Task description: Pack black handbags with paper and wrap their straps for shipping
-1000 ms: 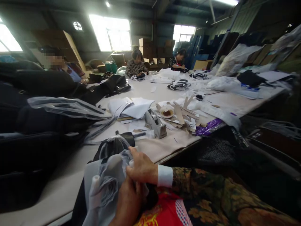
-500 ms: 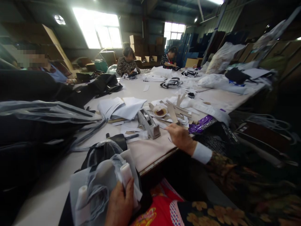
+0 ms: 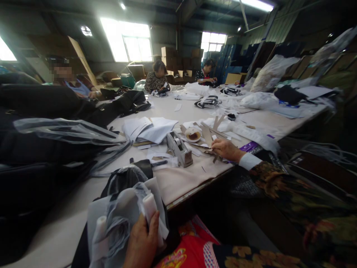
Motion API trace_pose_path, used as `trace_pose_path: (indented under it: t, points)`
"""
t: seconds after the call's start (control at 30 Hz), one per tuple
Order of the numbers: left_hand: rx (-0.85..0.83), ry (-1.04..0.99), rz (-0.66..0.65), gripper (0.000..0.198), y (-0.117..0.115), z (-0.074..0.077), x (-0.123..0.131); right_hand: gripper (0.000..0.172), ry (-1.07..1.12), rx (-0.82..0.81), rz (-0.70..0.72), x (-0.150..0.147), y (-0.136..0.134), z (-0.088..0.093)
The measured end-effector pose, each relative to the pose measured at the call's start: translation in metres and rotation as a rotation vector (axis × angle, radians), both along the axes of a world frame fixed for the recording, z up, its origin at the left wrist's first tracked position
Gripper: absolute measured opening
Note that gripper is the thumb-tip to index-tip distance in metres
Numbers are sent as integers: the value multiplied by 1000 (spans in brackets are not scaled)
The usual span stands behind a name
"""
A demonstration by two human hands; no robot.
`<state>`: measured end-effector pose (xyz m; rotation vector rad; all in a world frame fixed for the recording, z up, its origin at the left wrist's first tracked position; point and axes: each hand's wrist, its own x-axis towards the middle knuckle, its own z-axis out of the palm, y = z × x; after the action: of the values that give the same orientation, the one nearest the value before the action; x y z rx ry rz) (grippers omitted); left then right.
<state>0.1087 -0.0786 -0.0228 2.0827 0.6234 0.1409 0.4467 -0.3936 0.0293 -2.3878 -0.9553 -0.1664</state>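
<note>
At the bottom of the view my left hand (image 3: 143,238) is closed, thumb and fingers around a white-wrapped handle (image 3: 150,206) of a black bag. A second white-wrapped part (image 3: 99,238) stands left of it, with clear plastic-covered straps (image 3: 118,229) between them. White sheeting (image 3: 95,208) lies over the bag, and the black bag (image 3: 134,171) shows behind. My right hand (image 3: 227,149) is over the near edge of a heap of brown and white strips (image 3: 212,130). Its fingers are curled together at the strips; what they pinch is not clear.
A grey tape dispenser (image 3: 180,150) stands between my hands, near a small bowl (image 3: 193,135) with brown contents. White sheets (image 3: 150,128) are stacked behind it. Black bags (image 3: 41,149) pile up at left. Several people sit around the table (image 3: 192,182). Purple packaging (image 3: 249,146) lies right.
My right hand has moved forward and to the right, from above the table's near edge to the strips. My left hand keeps its grip. The view has shifted slightly.
</note>
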Motion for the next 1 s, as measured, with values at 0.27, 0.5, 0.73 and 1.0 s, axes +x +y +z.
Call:
trace_pose_path:
  t: [0.27, 0.5, 0.73, 1.0]
  points:
    - [-30, -35, -3, 46, -3, 2, 1, 32, 445, 821, -176, -42, 66, 26]
    - [-98, -81, 3, 41, -5, 15, -7, 31, 703, 642, -139, -110, 128, -1]
    - [-111, -107, -5, 36, -6, 9, -13, 26, -139, -128, -119, -134, 149, -17]
    - [-107, -125, -35, 35, -2, 2, -19, 26, -110, -401, 151, -162, 164, -66]
